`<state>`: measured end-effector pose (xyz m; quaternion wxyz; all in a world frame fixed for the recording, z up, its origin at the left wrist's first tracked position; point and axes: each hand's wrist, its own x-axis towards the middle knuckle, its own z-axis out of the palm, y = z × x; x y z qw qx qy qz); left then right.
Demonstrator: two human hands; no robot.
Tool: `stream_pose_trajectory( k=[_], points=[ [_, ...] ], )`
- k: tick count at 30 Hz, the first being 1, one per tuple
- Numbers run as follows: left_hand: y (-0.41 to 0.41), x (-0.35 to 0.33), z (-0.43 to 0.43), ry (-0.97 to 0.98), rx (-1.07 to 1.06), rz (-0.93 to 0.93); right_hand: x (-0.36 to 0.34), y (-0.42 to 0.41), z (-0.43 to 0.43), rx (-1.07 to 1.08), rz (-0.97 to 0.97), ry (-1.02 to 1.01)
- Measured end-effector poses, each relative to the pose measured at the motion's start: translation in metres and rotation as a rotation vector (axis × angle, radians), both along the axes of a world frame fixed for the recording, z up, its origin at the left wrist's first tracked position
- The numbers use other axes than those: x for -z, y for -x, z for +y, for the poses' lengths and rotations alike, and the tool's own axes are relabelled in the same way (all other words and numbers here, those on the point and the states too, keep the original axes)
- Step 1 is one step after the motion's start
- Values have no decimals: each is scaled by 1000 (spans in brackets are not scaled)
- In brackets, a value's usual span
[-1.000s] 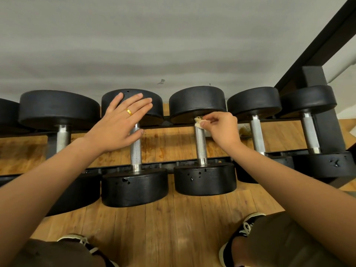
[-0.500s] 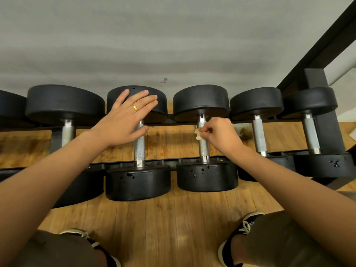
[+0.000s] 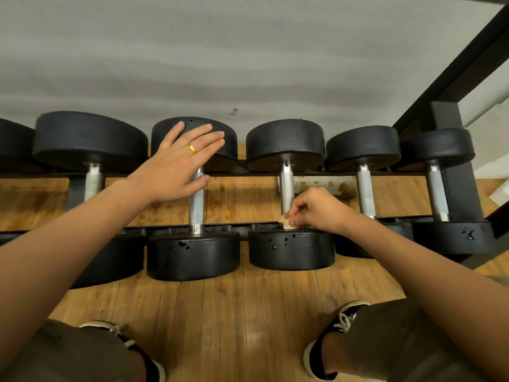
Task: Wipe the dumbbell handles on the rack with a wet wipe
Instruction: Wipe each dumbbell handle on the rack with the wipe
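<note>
Dumbbell handles (image 3: 365,188) run front to back across a black rack (image 3: 454,161). Each knurled steel bar bridges the gap between the two rails, with a round black head at either end, and wooden floor (image 3: 220,312) shows beneath. Five full dumbbells are in view; a sixth is cut off at the left edge. Left hand (image 3: 176,169): fingers straight and spread, laid flat on the far head of the second full dumbbell (image 3: 228,150), palm over the top of that bar. Probably a brace for leaning in, not a grip. Right hand (image 3: 319,209): fingers curled, pinching a small crumpled wet wipe (image 3: 286,223) against the third handle (image 3: 286,186). The hand lies just right of the bar, at its near end. The wipe sits on the bar's lowest stretch, touching or just above the near head (image 3: 292,249); cannot tell which. The upper length of that bar is bare. Judgement: the stroke is at its near limit, and neither hand is on the two handles further right. Gold ring (image 3: 192,149) on the left hand.
</note>
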<state>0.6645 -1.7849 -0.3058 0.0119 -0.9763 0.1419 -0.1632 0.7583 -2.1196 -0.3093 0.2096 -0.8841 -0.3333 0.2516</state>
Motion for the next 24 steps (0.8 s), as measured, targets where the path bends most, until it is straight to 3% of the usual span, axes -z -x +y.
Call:
stream_pose_trajectory(
  k=[3,5,7,19,24],
  points=[
    [0,0,0,4,8,-12,-1,-9,-2,-132,-347,-134],
    [1,-1,0,7,13,-17,-1,-20,-3,-374,-634,-78],
    [2,-1,0,8,16,-10,1,-30,-3,-575,-770,14],
    [1,2,1,13,17,3,4,-59,-15,-926,-844,196],
    [1,2,1,24,27,7,-16,-83,-14,-915,-716,309]
  ],
)
